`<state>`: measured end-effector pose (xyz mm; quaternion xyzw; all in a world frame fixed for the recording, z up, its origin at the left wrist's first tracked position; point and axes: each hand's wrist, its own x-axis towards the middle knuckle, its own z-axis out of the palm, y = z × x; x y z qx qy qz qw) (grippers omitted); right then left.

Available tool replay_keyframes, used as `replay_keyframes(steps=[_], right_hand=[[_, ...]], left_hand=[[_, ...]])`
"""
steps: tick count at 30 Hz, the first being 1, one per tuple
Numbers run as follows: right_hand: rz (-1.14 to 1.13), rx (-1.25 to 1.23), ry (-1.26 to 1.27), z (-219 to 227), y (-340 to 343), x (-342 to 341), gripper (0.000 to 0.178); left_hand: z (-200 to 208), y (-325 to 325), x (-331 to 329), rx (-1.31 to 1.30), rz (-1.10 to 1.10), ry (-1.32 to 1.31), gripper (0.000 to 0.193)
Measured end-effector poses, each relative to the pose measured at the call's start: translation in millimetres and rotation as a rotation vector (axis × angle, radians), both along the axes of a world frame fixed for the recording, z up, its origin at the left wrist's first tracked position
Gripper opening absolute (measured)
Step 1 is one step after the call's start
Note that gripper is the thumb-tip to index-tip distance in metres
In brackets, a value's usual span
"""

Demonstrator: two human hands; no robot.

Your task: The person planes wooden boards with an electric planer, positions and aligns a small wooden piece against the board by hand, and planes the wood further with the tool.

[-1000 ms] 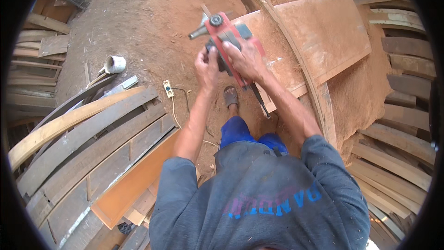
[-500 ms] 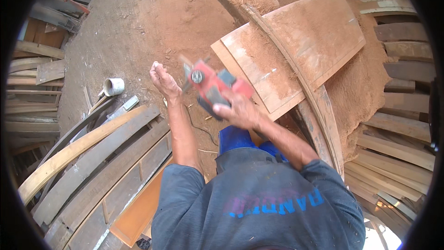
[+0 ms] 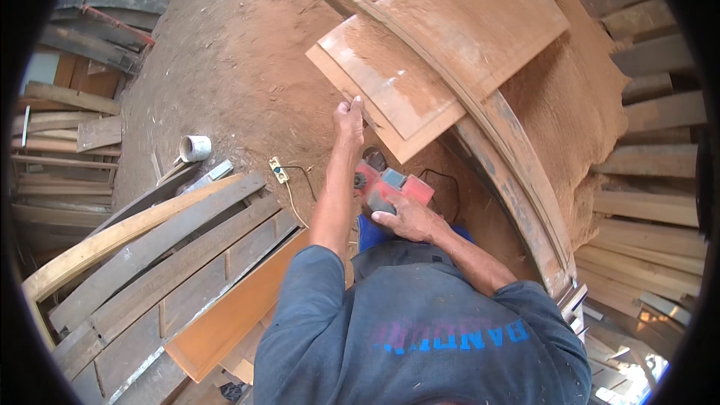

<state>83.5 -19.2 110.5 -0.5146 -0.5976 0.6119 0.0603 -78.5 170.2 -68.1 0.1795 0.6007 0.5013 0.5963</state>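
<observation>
My right hand (image 3: pixel 411 217) is closed round the handle of a red and black electric planer (image 3: pixel 415 189), held low in front of my body and below the near corner of the board. My left hand (image 3: pixel 349 124) has its fingers curled together at the left edge of a wide wooden board (image 3: pixel 480 19); whether it grips that edge or a small thing is unclear. Pale scraped patches and reddish sawdust mark the board. A long curved wooden strip (image 3: pixel 450 79) crosses over the top of it.
Beneath the board runs a heavy curved timber (image 3: pixel 499 172). A power socket strip (image 3: pixel 278 170) with cables lies on the dusty ground, near a white cup-like container (image 3: pixel 196 148). Curved planks (image 3: pixel 150 262) are stacked at the left, more timber (image 3: pixel 649 165) at the right.
My right hand has brought the planer down and closer to my body. My left hand has moved right, from open space to the board's edge. The whole view has shifted.
</observation>
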Motion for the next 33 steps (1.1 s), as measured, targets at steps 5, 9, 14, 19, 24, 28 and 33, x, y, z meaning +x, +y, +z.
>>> replay_keyframes(steps=[5,9,14,19,24,28,33], right_hand=[[-0.199,-0.01,-0.111,-37.8,-50.7,47.4,0.073],[-0.379,-0.122,-0.256,-64.0,-84.9,88.2,0.071],[-0.752,-0.201,-0.326,-91.0,-118.4,118.3,0.07],[-0.704,-0.159,-0.36,-86.4,-107.9,129.0,0.073],[-0.552,-0.163,-0.313,-104.9,-82.8,124.4,0.071],[-0.31,-0.109,-0.315,-115.0,-59.8,115.6,0.062],[-0.151,-0.197,-0.324,-96.6,-35.6,74.4,0.051]], left_hand=[[-4.9,-52.3,11.1,0.062,-0.117,-0.012,0.021],[32.6,-81.1,36.6,-0.061,-0.259,-0.128,0.03],[39.6,-85.6,27.2,-0.073,-0.414,-0.203,0.036],[24.8,-111.6,23.8,-0.027,-0.386,-0.256,0.034],[25.4,-137.5,47.7,-0.031,-0.306,-0.154,0.021],[24.9,-158.3,68.7,-0.033,-0.194,-0.123,0.021],[20.4,-206.6,65.4,-0.007,-0.072,-0.239,0.021]])
